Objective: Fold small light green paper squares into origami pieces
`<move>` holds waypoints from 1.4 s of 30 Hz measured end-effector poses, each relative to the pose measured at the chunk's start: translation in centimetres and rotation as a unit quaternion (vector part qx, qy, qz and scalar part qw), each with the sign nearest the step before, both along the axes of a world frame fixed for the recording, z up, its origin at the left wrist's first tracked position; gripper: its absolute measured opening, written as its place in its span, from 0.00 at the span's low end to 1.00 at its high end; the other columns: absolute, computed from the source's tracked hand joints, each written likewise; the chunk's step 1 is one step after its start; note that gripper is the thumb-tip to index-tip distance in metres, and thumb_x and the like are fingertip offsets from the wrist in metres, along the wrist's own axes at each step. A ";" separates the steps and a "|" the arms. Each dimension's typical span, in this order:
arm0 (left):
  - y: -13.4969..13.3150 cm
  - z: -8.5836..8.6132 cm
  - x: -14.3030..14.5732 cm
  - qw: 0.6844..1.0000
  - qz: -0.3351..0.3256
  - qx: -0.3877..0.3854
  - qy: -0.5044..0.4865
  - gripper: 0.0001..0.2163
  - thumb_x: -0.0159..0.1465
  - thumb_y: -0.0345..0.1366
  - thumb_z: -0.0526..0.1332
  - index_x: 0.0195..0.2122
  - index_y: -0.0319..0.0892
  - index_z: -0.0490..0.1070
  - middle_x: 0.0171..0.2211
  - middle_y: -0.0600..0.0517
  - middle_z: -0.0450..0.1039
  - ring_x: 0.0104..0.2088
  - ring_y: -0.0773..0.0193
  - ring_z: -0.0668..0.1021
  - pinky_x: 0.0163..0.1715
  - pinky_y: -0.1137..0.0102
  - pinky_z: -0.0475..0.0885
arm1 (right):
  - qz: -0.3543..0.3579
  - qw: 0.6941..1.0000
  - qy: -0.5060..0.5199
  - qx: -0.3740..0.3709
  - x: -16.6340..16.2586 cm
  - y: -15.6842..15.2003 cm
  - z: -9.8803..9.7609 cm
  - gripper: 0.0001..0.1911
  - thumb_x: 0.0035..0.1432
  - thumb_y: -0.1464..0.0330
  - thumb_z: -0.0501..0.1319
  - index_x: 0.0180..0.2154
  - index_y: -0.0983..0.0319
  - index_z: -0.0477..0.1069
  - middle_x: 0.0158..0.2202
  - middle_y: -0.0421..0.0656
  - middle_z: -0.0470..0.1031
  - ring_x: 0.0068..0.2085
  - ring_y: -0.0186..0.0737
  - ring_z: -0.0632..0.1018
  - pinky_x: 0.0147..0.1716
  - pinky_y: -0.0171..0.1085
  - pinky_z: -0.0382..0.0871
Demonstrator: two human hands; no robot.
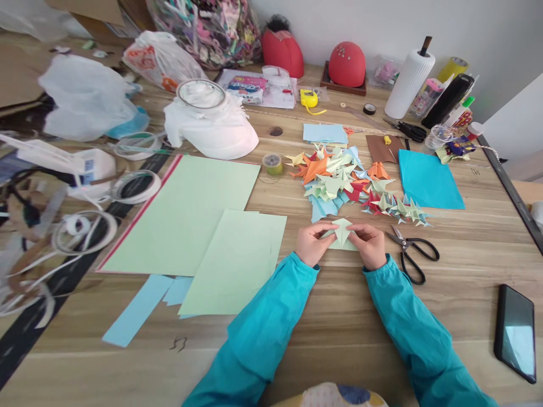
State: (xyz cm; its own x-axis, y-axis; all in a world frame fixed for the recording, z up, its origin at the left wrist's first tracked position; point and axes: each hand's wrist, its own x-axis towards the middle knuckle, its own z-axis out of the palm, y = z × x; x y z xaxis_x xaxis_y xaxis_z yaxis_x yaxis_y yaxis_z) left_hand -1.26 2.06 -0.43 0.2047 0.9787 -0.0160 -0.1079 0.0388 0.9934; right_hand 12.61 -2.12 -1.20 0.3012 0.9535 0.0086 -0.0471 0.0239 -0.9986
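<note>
Between my two hands is a small piece of pale green folded paper (342,232), diamond-shaped at its middle. My left hand (313,242) pinches its left side, and my right hand (368,243) pinches its right side. Under it lies a flat pale green paper (343,245), partly covered by the fingers. Just beyond the hands spreads a pile of folded paper cranes (335,178) in green, orange, red and blue. Scissors with black handles (412,249) lie partly spread to the right of my right hand.
Large green paper sheets (182,209) and blue strips (138,311) lie on the left. A spool of thread (272,164) stands beside the pile. Turquoise paper (430,180) lies at right, a phone (515,333) near the right edge. Coiled white strips (85,232) crowd the far left.
</note>
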 end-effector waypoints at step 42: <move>-0.1 -0.2 0.1 0.997 -0.017 0.080 0.008 0.07 0.47 0.32 0.67 0.30 0.42 0.78 0.34 0.48 0.75 0.36 0.61 0.76 0.36 0.69 0.73 | -0.025 0.999 -0.034 0.029 0.3 0.1 -0.7 0.06 0.43 0.69 0.65 0.29 0.59 0.75 0.29 0.41 0.78 0.33 0.40 0.77 0.37 0.39 0.71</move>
State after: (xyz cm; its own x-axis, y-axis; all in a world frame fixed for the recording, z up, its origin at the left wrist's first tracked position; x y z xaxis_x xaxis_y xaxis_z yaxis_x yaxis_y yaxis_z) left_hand -1.18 1.94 -0.66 0.2391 0.9615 0.1351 -0.0926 -0.1160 0.9889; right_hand 12.88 -1.97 -1.91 0.3452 0.9345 0.0865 0.0238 0.0834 -0.9962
